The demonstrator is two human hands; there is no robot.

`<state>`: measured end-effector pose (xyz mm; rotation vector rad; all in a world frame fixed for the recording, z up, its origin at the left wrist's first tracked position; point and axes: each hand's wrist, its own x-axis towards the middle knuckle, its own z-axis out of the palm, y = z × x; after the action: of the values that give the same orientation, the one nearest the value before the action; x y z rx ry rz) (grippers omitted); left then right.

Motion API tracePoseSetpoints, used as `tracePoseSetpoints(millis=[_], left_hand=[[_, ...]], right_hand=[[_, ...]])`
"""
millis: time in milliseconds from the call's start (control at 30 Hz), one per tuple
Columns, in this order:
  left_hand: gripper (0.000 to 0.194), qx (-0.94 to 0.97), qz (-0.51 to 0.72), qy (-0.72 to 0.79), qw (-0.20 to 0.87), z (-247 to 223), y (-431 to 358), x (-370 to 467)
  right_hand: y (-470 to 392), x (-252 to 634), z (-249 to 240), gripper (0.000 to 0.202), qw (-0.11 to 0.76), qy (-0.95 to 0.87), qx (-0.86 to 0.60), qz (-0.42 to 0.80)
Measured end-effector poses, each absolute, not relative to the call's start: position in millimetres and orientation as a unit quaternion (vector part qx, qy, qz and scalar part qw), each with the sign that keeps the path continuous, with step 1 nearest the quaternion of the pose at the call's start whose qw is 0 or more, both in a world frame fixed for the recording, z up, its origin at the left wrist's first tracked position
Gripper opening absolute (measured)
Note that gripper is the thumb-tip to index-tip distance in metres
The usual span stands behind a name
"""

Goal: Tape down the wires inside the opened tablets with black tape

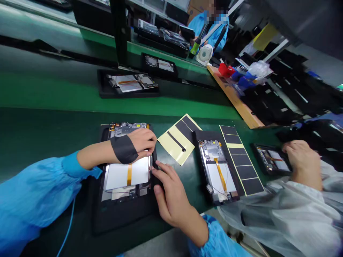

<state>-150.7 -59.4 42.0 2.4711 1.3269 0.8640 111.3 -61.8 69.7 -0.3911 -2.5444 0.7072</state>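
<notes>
The opened tablet (127,175) lies beneath the left hand (142,142), whose fingers are bent together.

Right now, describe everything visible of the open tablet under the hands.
The open tablet lies flat, innards up, on a black tray. A circuit board fills its far end; a flat, whitish battery-like panel covers the middle, crossed by an orange ribbon cable. Small parts and thin wiring show nearest the wearer. The left hand lies across it; the right hand's fingertips are at its right edge.

matt black foam-like tray (120,217), smooth silvery battery (115,177), yellow glossy backing sheet (174,153)
</notes>
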Motion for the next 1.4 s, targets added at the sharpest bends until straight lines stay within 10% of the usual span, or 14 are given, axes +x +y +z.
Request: tracePoseSetpoints(millis=[367, 667, 1400], left_hand=[[0.017, 0.808, 0.247, 0.534, 0.017, 32, -52, -143], [0.018, 0.819, 0.255, 0.513, 0.016, 51, -59, -141], [0.018, 0.815, 0.264, 0.513, 0.059, 45, -55, -145]], right_hand=[[-42, 99, 86, 0.019, 0.194, -0.883, -0.171, 0.392], [11, 70, 120, 0.012, -0.052, -0.871, -0.111, 0.476], [10, 52, 102, 0.011, 0.009, -0.949, -0.088, 0.303]])
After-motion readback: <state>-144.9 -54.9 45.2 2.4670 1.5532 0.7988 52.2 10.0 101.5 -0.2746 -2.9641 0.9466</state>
